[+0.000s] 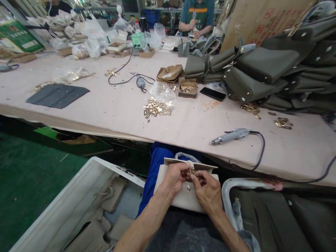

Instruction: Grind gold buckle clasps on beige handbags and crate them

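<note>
A cream handbag (180, 200) lies across my lap, its flap (169, 162) lifted and its handle (186, 155) wrapped in clear plastic. At the middle of the flap edge, my left hand (174, 177) and my right hand (208, 189) meet, fingers closed around a small gold metal clasp piece (192, 171). The fingers partly cover this piece. Below them, a small metal lock fitting (188, 188) shows on the bag's front. On the table, a grey electric screwdriver (231, 136) rests to the right, apart from my hands.
A pile of gold metal fittings (157, 108) sits mid-table near a small cardboard box (188, 89) and a black phone (212, 93). Dark olive bags (268, 62) are heaped at right. Bins (84, 181) with bags flank me. Across the table, a person (198, 13) works.
</note>
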